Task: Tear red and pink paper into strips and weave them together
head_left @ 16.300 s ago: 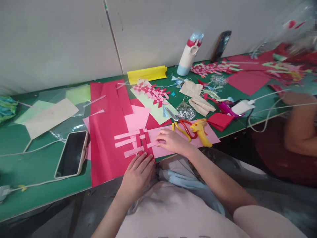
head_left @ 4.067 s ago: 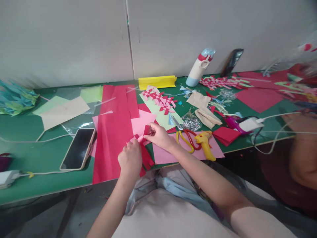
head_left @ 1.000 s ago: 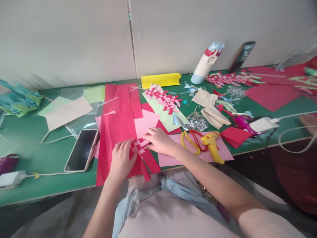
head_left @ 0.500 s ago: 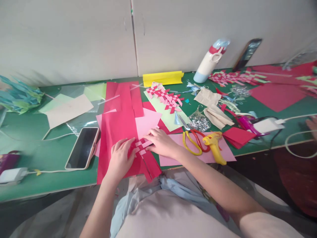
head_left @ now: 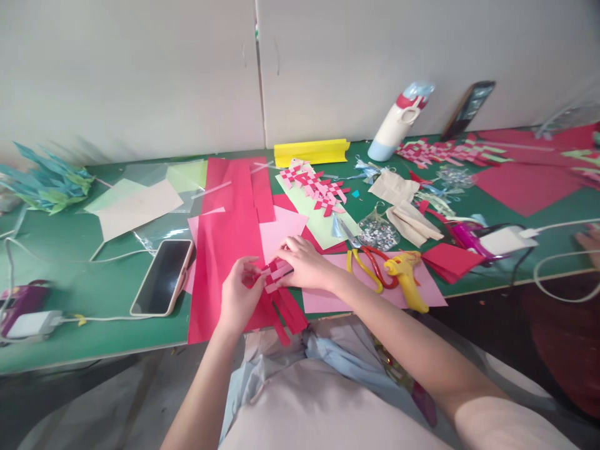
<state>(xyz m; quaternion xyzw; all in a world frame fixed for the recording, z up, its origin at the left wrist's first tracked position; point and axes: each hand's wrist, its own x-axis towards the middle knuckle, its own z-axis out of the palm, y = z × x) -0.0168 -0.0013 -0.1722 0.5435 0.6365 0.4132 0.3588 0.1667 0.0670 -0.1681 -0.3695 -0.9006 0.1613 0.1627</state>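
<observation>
A small checkered piece of woven paper strips [head_left: 272, 282], red and pale pink, is between my two hands, with long red tails hanging toward the table's front edge. My left hand [head_left: 238, 294] pinches its left edge, thumb against curled fingertips. From the right, my right hand [head_left: 304, 267] grips the opposite side, fingers bent over the pink strip ends. Under the weave lies a large red paper sheet [head_left: 210, 269]. Finished-looking woven red-and-pink pieces [head_left: 315, 182] rest on a pale green sheet [head_left: 323, 228] just beyond my hands.
A phone [head_left: 162, 278] lies left of the red sheet. Scissors [head_left: 375, 269] and a yellow glue gun [head_left: 404, 278] lie at right on pink paper. Behind them are a bag of beads [head_left: 379, 231] and an upright bottle [head_left: 398, 125]. Another person's hand [head_left: 589, 240] shows at the far right.
My left hand has gone from lying flatter beside the weave to pinching its edge. The weave looks slightly lifted and its red tails have spread. The view has shifted a little.
</observation>
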